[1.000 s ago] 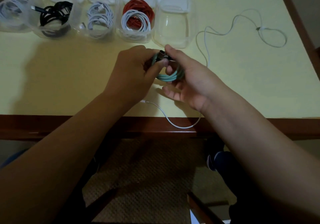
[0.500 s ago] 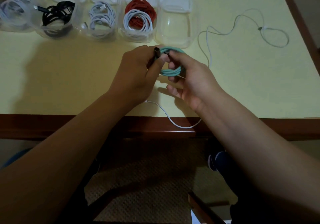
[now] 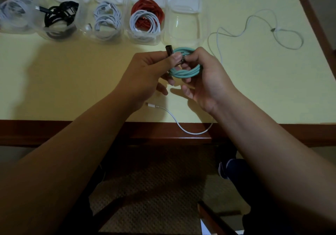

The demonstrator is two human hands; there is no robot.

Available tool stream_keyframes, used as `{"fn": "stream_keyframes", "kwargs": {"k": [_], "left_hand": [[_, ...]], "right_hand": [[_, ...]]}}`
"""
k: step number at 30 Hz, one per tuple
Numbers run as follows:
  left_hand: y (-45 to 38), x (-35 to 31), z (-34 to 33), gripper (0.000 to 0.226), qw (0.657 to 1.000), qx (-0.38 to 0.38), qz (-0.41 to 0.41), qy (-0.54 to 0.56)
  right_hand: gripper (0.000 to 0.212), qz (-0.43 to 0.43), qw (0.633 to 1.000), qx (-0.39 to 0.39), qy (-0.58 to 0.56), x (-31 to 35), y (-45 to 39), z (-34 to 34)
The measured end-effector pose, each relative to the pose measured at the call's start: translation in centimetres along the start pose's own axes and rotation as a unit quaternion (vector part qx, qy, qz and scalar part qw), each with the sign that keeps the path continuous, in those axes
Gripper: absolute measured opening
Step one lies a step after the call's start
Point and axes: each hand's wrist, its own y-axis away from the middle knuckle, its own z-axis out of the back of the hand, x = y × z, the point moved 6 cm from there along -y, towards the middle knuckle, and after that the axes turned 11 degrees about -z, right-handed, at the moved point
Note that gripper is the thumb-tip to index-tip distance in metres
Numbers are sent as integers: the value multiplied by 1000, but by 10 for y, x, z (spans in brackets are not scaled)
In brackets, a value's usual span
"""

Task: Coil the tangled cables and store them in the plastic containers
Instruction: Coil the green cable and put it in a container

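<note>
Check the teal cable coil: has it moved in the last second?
Yes. The teal cable coil, held in both hands, has moved up toward the empty container; its top loop now nearly reaches that container's near wall.

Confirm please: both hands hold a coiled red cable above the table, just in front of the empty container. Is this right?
Not quite. The head view shows the coiled cable held by the left hand and right hand is teal; the red cable already lies in a container. The rest stands, including the empty container.
</note>
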Motion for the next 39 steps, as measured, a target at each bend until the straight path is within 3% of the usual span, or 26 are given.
{"fn": "stream_keyframes", "kwargs": {"k": [9, 15, 19, 26, 30, 32, 34, 37, 39], "left_hand": [[3, -3, -2, 30, 999, 1, -9, -37], [1, 9, 2, 27, 991, 2, 112, 78], [3, 13, 5, 35, 982, 10, 171, 76], [-5, 11, 18, 35, 994, -40, 104, 9], [-8, 8, 21, 34, 998, -34, 51, -1], [-10, 3, 26, 29, 998, -37, -21, -45], [-9, 0, 33, 36, 981, -51, -93, -165], [-7, 11, 34, 56, 914, -20, -142, -380], [-8, 28, 32, 73, 878, 34, -111, -465]], "right_hand": [[20, 59, 998, -5, 13, 6, 2, 1], [15, 99, 987, 4, 130, 13, 7, -2], [16, 98, 977, 20, 187, 11, 7, -2], [17, 77, 984, 11, 162, 18, 4, 11], [16, 121, 978, 12, 172, 33, 1, 12], [16, 145, 978, -6, 147, 46, -2, 14], [16, 174, 978, -38, 105, 63, -5, 19], [14, 228, 964, -98, 98, 88, -13, 28], [12, 265, 942, -145, 144, 103, -21, 33]]}}
